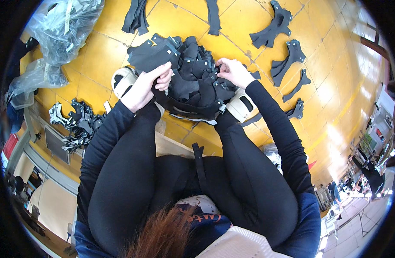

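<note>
On the floor between my feet lies a heap of dark grey cut fabric pieces [199, 81], several with small pale tags. My left hand [148, 86] is closed at the heap's left side, thumb pressed over the curled fingers. It grips the edge of a broad dark fabric piece [150, 56] that spreads out beyond it. Over the heap's right edge, my right hand [236, 73] is closed in a pinch, fingertips close to the tagged pieces. Whatever is between those fingertips is too small to make out.
More dark cut pieces [288, 62] lie apart on the yellow tiled floor [322, 77], to the right and far side. Clear plastic bags [60, 32] stand far left. A bundle of black and white pieces [79, 122] sits by a metal frame [49, 165]. My pale shoes [241, 105] flank the heap.
</note>
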A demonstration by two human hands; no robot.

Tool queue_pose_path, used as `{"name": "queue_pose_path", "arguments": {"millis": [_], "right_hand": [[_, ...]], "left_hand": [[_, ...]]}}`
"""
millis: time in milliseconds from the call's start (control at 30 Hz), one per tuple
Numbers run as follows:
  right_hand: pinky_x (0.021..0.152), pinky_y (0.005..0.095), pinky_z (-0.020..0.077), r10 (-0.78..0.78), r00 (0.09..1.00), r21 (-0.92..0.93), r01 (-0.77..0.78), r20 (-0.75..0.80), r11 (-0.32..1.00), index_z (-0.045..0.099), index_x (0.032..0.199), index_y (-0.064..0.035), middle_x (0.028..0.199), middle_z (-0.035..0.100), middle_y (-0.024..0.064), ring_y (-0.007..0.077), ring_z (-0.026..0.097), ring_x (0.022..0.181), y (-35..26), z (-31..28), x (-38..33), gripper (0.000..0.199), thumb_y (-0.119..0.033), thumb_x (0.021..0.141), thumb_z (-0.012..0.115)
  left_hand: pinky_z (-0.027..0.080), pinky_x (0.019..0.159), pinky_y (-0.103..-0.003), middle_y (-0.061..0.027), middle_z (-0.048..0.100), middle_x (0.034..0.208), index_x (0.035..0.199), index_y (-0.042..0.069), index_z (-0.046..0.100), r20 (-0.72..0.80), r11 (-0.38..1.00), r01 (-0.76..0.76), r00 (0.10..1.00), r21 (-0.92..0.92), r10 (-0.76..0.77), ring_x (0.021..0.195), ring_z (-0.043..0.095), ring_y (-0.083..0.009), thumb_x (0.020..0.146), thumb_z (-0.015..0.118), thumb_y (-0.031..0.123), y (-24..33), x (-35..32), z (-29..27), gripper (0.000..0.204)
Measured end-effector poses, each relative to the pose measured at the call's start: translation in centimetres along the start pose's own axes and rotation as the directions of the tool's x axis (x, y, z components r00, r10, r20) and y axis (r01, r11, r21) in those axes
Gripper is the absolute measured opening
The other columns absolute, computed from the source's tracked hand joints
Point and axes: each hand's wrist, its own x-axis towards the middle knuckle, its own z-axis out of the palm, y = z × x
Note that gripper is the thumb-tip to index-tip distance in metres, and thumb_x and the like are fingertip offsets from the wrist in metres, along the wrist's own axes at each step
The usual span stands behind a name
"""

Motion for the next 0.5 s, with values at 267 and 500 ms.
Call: {"name": "queue_pose_path", "arguments": {"millis": [267, 500], "right_hand": [[0.087, 0.0371, 0.0403, -0.361, 0.920, -0.267, 0.313, -0.153, 0.911, 0.059, 0.092, -0.0097, 0.087, 0.059, 0.0078, 0.0240, 0.057, 0.085, 1.0, 0.8, -1.0, 0.014, -0.017, 0.083, 0.068], [0.073, 0.0398, 0.0478, -0.421, 0.893, -0.400, 0.332, -0.158, 0.854, 0.054, 0.104, -0.0100, 0.088, 0.062, 0.0122, 0.0318, 0.061, 0.085, -0.8, 0.0, -4.8, 0.014, -0.014, 0.091, 0.059]], "left_hand": [[0.027, 0.055, -0.023, 0.0035, 0.030, 0.065, 0.071, 0.012, 0.033, 0.005, 1.000, -0.011, 1.000, -0.006, 0.011, 0.057, 0.028, -0.0077, 0.104, 0.043, 0.025, 0.0, 0.2, 0.1, 0.037], [0.027, 0.056, -0.023, 0.0035, 0.030, 0.065, 0.071, 0.012, 0.033, -0.023, 1.000, -0.012, 1.000, 0.014, 0.013, 0.058, 0.028, -0.0079, 0.104, 0.043, 0.026, -0.1, 0.1, 0.0, 0.037]]}}
